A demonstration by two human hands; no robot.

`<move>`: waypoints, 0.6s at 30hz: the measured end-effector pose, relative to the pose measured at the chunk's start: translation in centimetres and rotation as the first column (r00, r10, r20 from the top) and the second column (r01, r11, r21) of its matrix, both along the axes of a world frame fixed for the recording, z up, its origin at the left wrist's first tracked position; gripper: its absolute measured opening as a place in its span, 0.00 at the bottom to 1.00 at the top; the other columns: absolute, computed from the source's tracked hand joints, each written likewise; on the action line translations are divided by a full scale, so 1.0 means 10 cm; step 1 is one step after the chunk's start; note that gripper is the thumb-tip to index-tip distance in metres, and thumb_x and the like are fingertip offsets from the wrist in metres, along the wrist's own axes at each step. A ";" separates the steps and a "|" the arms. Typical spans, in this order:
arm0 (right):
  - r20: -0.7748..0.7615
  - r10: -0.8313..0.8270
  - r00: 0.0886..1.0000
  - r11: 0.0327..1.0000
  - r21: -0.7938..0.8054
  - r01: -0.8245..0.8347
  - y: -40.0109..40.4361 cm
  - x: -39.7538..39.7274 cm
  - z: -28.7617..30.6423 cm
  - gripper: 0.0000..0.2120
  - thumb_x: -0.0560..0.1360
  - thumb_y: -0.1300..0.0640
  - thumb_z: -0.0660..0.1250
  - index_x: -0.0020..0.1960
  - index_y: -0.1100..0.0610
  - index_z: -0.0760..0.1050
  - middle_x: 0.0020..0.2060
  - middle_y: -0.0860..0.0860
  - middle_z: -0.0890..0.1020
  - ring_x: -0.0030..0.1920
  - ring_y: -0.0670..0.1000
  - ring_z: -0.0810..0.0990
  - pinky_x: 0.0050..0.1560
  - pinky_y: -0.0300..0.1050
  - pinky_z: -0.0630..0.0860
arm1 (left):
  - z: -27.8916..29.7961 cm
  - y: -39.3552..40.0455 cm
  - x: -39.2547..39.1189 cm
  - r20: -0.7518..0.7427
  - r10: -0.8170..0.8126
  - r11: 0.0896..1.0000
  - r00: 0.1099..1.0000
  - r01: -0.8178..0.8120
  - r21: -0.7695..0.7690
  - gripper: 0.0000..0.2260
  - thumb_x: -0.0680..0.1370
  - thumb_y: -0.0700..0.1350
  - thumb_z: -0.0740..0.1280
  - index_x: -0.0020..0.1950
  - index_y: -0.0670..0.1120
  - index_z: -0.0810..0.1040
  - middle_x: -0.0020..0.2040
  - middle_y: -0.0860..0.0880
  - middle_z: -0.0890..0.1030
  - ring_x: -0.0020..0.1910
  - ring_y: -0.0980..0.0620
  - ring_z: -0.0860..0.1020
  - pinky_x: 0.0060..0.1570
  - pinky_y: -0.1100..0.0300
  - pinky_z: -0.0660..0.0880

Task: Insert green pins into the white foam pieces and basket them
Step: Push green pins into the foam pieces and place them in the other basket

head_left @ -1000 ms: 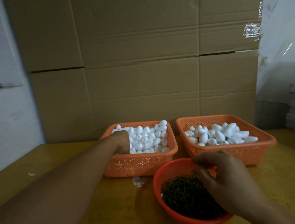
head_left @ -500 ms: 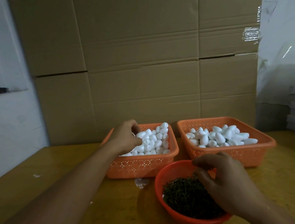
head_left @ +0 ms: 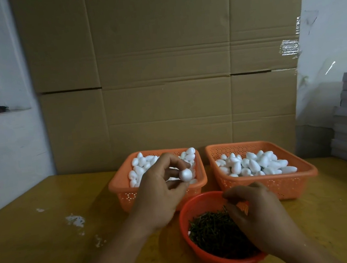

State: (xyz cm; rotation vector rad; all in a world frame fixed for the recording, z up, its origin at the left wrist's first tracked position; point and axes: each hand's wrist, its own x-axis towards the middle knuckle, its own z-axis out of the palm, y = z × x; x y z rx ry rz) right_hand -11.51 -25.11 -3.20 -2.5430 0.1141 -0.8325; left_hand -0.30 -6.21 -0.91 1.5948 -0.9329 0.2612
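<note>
The left hand (head_left: 159, 189) pinches a foam piece (head_left: 185, 174) at its fingertips above the left basket (head_left: 118, 186), up and left of the right hand (head_left: 250, 209), whose curled fingers pick among the pins (head_left: 212, 233) in the bowl (head_left: 190, 209).

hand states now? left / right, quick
Left hand: holding one foam piece at its fingertips, above the left basket.
Right hand: fingers curled over the pins in the bowl; whether it holds one cannot be told.
</note>
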 end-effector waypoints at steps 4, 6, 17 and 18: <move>-0.095 -0.012 0.995 0.989 -0.150 -0.003 -0.01 0.00 0.02 0.11 0.76 0.52 0.71 0.58 0.44 0.83 0.50 0.36 0.81 0.56 0.42 0.67 0.51 0.34 0.66 | -0.08 0.02 -0.13 -0.064 -0.052 0.998 0.997 0.054 0.025 0.12 0.75 0.30 0.72 0.49 0.46 0.76 0.49 0.50 0.85 0.54 0.54 0.83 0.53 0.59 0.80; -0.175 -0.023 0.984 0.982 -0.191 -0.011 -0.02 0.00 0.03 0.08 0.76 0.51 0.70 0.53 0.44 0.84 0.47 0.40 0.82 0.54 0.42 0.68 0.53 0.38 0.70 | -0.10 0.04 -0.17 -0.077 -0.065 0.996 0.995 0.069 0.053 0.14 0.76 0.31 0.71 0.52 0.48 0.76 0.51 0.51 0.85 0.54 0.55 0.83 0.56 0.57 0.80; -0.588 -0.097 0.803 0.934 -0.333 -0.131 0.08 0.21 0.03 0.16 0.74 0.39 0.68 0.52 0.50 0.78 0.49 0.48 0.81 0.54 0.51 0.79 0.54 0.49 0.79 | -0.17 -0.01 -0.30 -0.122 -0.205 0.971 0.971 0.218 0.103 0.13 0.79 0.44 0.69 0.58 0.61 0.80 0.55 0.54 0.83 0.55 0.52 0.82 0.54 0.54 0.81; -0.590 -0.099 0.801 0.929 -0.344 -0.138 0.10 0.23 0.03 0.15 0.74 0.41 0.68 0.52 0.51 0.78 0.49 0.49 0.82 0.53 0.52 0.80 0.53 0.48 0.79 | -0.17 -0.01 -0.30 -0.144 -0.222 0.967 0.964 0.237 0.097 0.14 0.78 0.43 0.70 0.59 0.61 0.80 0.55 0.54 0.83 0.55 0.52 0.82 0.54 0.56 0.80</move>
